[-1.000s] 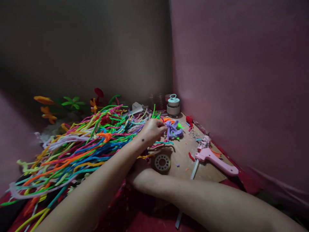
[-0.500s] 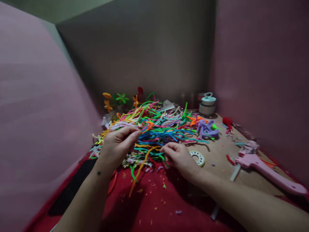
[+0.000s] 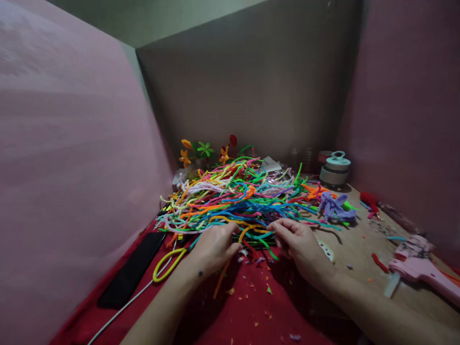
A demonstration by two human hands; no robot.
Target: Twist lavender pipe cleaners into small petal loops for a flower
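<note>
A big heap of coloured pipe cleaners point(image 3: 237, 199) lies on a red cloth point(image 3: 247, 311) in a walled corner. My left hand point(image 3: 213, 249) rests at the heap's near edge, fingers curled on an orange pipe cleaner point(image 3: 221, 282) that trails toward me. Beside it, my right hand point(image 3: 300, 242) pinches strands at the same edge; which strand it grips is hard to tell. A purple twisted pipe-cleaner piece point(image 3: 336, 207) lies to the right of the heap.
A pink glue gun point(image 3: 420, 270) lies at the right on a brown board point(image 3: 359, 249). Yellow-handled scissors point(image 3: 167, 261), a black phone point(image 3: 131, 278) and a white cable point(image 3: 118, 311) lie left. A teal-lidded tin point(image 3: 334, 170) and pipe-cleaner flowers point(image 3: 201, 151) stand at the back.
My left hand came back from the purple piece to the heap's near edge. My right hand came out from under the left arm to the heap. The view swung left.
</note>
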